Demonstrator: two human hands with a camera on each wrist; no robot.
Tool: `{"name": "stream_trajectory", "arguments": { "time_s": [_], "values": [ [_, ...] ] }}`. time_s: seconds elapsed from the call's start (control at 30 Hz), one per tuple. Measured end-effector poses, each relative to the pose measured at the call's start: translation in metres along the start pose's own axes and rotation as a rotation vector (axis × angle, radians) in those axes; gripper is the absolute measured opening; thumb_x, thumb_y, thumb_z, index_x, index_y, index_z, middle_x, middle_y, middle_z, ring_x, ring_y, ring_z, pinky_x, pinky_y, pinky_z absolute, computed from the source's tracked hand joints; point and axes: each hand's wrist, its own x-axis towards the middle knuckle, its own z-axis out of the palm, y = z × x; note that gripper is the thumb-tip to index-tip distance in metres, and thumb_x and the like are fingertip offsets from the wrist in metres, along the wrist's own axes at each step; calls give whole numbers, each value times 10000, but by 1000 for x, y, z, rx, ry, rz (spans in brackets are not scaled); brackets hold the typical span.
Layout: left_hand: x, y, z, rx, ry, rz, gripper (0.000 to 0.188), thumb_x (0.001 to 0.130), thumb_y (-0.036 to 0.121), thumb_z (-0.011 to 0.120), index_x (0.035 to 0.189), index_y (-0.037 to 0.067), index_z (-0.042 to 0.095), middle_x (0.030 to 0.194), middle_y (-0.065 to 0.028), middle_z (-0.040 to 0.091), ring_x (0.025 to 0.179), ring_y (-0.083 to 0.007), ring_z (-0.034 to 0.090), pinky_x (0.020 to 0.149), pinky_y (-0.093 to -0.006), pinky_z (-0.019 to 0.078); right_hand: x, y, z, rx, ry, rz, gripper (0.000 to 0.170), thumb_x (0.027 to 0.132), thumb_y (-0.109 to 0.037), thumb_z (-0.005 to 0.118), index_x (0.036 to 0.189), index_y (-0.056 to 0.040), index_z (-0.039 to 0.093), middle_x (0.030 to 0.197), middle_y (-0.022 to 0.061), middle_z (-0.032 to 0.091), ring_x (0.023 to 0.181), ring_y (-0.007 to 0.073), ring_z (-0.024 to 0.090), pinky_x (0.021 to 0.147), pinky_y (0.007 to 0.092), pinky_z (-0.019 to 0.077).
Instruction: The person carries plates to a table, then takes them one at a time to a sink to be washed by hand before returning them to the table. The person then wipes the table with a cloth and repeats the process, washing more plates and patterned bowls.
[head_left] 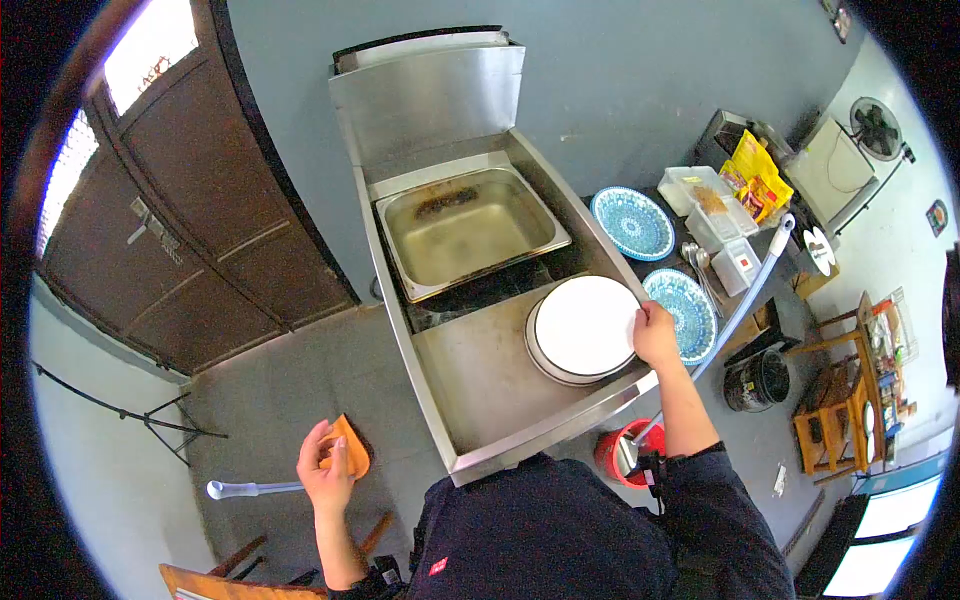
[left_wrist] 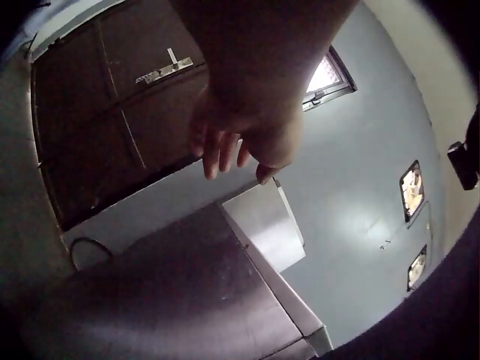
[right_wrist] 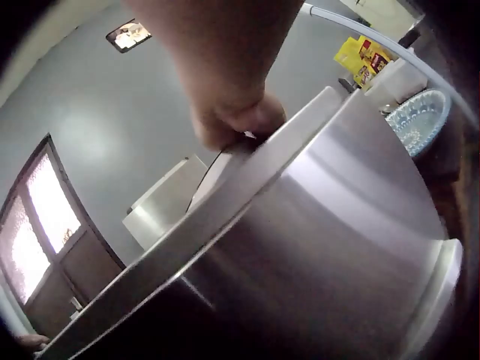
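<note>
A stack of round white plates [head_left: 585, 325] lies on the front right of a stainless steel cooking counter [head_left: 470, 385]. My right hand [head_left: 657, 335] pinches the right edge of the top plate, its thumb and fingers at the rim. The right wrist view has the right hand [right_wrist: 238, 124] behind the counter's steel edge [right_wrist: 247, 176], which hides much of the plate. My left hand [head_left: 328, 468] hangs in the air left of the counter, fingers loosely bent around nothing. Against the door, the left wrist view shows that same left hand [left_wrist: 244, 139].
A rectangular pan [head_left: 470, 235] of cloudy liquid sits in the counter's back. To the right are blue patterned bowls [head_left: 632, 223], spoons [head_left: 697, 258] and clear plastic boxes [head_left: 712, 205]. A long-handled tool stands in a red bucket [head_left: 612, 465]. An orange dustpan [head_left: 355, 455] is on the floor.
</note>
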Motion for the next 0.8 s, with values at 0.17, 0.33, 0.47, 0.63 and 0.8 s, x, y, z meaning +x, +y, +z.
{"name": "stream_trajectory", "arguments": {
  "time_s": [0.17, 0.33, 0.47, 0.63, 0.8],
  "values": [
    [16, -1, 1, -30, 0, -8, 300, 740, 43, 602, 1032, 10, 542, 939, -76, 572, 776, -137, 565, 670, -251, 448, 24, -28, -26, 173, -16, 28, 197, 778, -111, 502, 885, 47, 549, 769, 207, 589, 707, 300, 586, 651, 358, 453],
    [49, 19, 10, -35, -41, 89, 303, 716, 41, 625, 1009, 17, 550, 926, -74, 572, 747, -131, 569, 670, -245, 442, 95, -43, -9, 303, -30, -48, 185, 754, -126, 532, 833, 36, 577, 708, 180, 598, 664, 276, 593, 628, 352, 457],
    [71, 34, 19, -42, -53, 145, 304, 696, 41, 640, 989, 35, 561, 919, -71, 572, 736, -119, 569, 672, -245, 436, 140, -95, 16, 252, -72, 31, 200, 730, -117, 526, 846, 38, 579, 710, 170, 600, 647, 264, 598, 563, 347, 466],
    [85, 45, 31, -70, -67, 174, 304, 680, 36, 649, 972, 32, 564, 924, -78, 576, 743, -123, 564, 676, -248, 432, 176, -136, 75, 368, -235, 262, 244, 708, -57, 503, 889, 101, 544, 797, 206, 588, 601, 287, 599, 419, 367, 487],
    [101, 54, 36, 11, -71, 238, 310, 671, 36, 652, 966, 17, 559, 933, -94, 577, 732, -144, 557, 682, -256, 437, 192, -148, 130, 327, -351, 315, 258, 692, -21, 517, 898, 135, 525, 872, 224, 576, 691, 306, 611, 438, 360, 515]
  ]
}}
